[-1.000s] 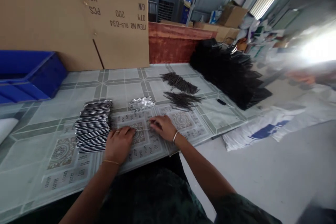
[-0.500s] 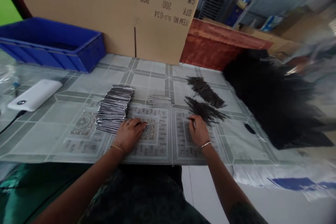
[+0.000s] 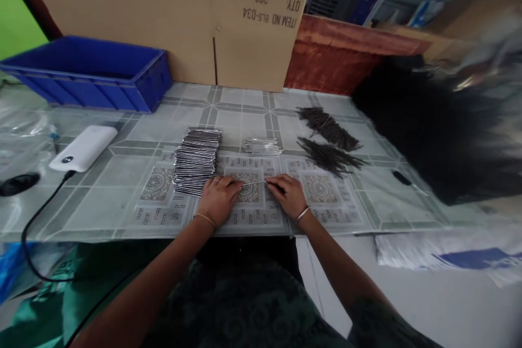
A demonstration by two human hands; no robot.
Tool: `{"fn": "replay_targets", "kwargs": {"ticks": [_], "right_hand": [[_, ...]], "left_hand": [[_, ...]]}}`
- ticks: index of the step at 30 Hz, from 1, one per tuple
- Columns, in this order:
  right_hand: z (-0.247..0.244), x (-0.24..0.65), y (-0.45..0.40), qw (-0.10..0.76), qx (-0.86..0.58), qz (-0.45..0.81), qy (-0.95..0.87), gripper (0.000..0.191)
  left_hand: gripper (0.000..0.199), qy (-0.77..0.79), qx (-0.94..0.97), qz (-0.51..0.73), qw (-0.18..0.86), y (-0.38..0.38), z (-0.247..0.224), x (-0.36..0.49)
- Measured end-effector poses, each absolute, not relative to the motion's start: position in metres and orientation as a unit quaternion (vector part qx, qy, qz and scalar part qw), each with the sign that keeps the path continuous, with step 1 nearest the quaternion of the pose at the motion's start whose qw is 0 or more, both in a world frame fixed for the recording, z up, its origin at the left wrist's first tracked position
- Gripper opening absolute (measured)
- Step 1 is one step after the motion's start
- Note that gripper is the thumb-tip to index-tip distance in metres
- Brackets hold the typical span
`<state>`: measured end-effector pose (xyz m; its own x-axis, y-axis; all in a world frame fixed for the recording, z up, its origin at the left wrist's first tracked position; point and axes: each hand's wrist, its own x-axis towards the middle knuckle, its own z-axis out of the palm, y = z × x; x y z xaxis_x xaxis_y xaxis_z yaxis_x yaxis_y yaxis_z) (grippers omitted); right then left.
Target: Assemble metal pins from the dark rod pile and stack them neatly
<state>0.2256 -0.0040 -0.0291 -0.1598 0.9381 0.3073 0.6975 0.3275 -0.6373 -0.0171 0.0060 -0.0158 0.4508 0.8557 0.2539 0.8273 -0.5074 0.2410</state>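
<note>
My left hand (image 3: 221, 197) pinches one end of a thin light rod (image 3: 255, 182) above the patterned table cover. At the rod's other end, my right hand (image 3: 287, 194) has its fingertips pressed together; whether a dark strip is also between them is too small to tell. Left of my left hand lies a stack of dark, shiny ridged rods (image 3: 196, 157). A small row of silvery rods (image 3: 263, 146) lies beyond my hands. Two piles of thin dark strips, a nearer one (image 3: 328, 156) and a farther one (image 3: 328, 128), lie to the right.
A blue crate (image 3: 101, 84) stands at the back left, with a white power bank (image 3: 85, 147) and its black cable before it. A cardboard sheet (image 3: 183, 22) rises behind the table. Black material (image 3: 432, 130) is heaped at the right.
My right hand has moved left from beside the dark strips to the rod's right end. The camera view has shifted slightly.
</note>
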Motion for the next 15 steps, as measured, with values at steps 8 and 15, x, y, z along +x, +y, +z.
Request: {"fn": "replay_targets", "kwargs": {"ticks": [8, 15], "right_hand": [[-0.0311, 0.2203, -0.0047, 0.398, -0.508, 0.176, -0.744, 0.02], [-0.0327, 0.2194, -0.0035, 0.4, -0.483, 0.19, -0.756, 0.019]], "left_hand": [[0.031, 0.481, 0.861, 0.161, 0.041, 0.0051, -0.0128, -0.0182], [0.026, 0.483, 0.861, 0.157, 0.025, 0.0044, -0.0151, -0.0171]]}}
